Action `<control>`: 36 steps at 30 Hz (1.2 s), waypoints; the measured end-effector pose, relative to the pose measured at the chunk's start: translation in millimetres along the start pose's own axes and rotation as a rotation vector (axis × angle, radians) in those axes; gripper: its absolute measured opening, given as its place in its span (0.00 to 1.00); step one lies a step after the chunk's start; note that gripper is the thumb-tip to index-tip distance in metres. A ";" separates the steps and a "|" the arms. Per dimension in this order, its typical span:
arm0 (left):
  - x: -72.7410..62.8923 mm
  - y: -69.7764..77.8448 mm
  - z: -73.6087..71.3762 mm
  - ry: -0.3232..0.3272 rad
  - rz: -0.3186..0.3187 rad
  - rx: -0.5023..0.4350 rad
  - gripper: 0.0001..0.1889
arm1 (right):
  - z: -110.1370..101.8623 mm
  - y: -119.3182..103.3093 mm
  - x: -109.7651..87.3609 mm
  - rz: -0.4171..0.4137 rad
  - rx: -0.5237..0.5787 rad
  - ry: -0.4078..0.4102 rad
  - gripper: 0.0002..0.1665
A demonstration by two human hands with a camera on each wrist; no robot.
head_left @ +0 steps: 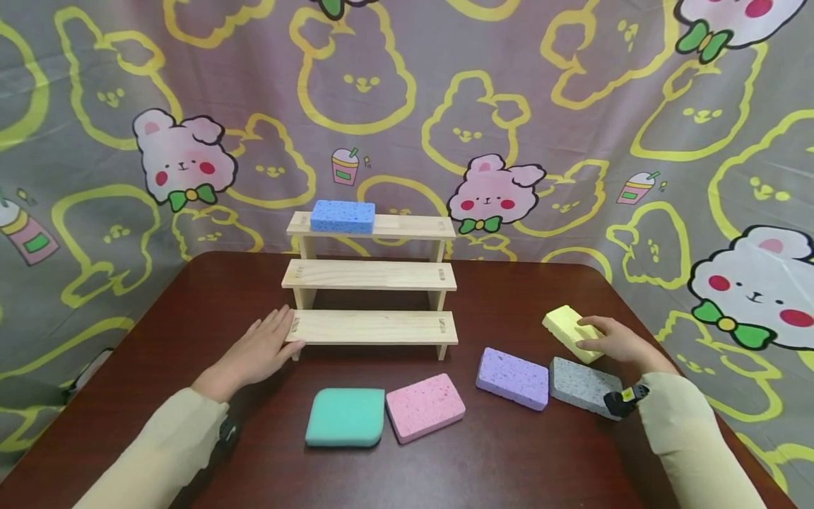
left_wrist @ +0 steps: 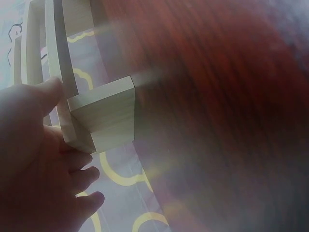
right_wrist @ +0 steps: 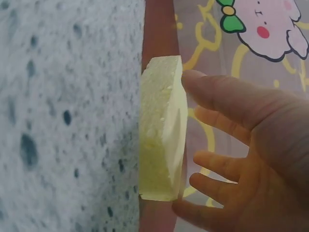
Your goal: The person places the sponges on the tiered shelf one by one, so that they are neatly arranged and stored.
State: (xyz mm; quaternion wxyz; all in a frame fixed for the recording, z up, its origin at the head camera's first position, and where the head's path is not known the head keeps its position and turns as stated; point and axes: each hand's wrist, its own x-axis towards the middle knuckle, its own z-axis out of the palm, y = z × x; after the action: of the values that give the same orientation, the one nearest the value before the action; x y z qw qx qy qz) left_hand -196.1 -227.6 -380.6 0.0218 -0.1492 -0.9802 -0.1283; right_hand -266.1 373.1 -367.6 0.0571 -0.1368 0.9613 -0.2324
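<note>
A: In the head view, where is the yellow sponge?

B: On the right side of the table, just beyond the grey sponge. The right hand is over it; the left hand rests at the left end of the lowest shelf of the wooden rack.

A: Anything to mind there?

B: The grey sponge lies close under the right wrist. I'd lift the wrist a little so it doesn't get dragged along.

A: And the left wrist view?

B: The thumb lies against the lowest shelf and the other fingers reach past its end, extended rather than clenched. A light touch should be enough to steady it; a hard push might slide the rack.

A: The right wrist view?

B: The grey sponge fills the near side. Past it the right fingers are spread wide about the yellow sponge; whether they press on it, I can't tell. It looks soft, so I'd close evenly from opposite sides and squeeze only enough to lift it without twisting.
</note>
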 end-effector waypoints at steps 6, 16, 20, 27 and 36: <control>0.0 0.6 -0.2 -0.001 0.000 -0.005 0.36 | 5.7 11.6 2.2 -0.005 -0.020 -0.003 0.32; 0.0 -1.4 1.7 0.005 0.002 0.003 0.36 | 7.0 8.8 1.0 0.042 -0.009 -0.015 0.33; 0.4 -1.6 1.7 0.007 0.005 0.003 0.36 | 7.7 10.5 1.1 0.060 -0.020 -0.010 0.33; 1.2 -1.8 2.7 0.004 0.008 0.004 0.36 | 7.1 11.2 -0.2 0.094 -0.035 -0.005 0.32; 1.3 -2.3 3.7 0.001 0.000 0.001 0.35 | -4.1 11.5 -6.8 0.034 -0.034 0.018 0.28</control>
State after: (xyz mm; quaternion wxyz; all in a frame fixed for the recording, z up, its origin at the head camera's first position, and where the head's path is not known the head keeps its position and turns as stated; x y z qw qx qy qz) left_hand -198.1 -228.4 -384.6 0.0224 -0.1494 -0.9802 -0.1281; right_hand -263.1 386.6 -369.0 0.0499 -0.1192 0.9677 -0.2164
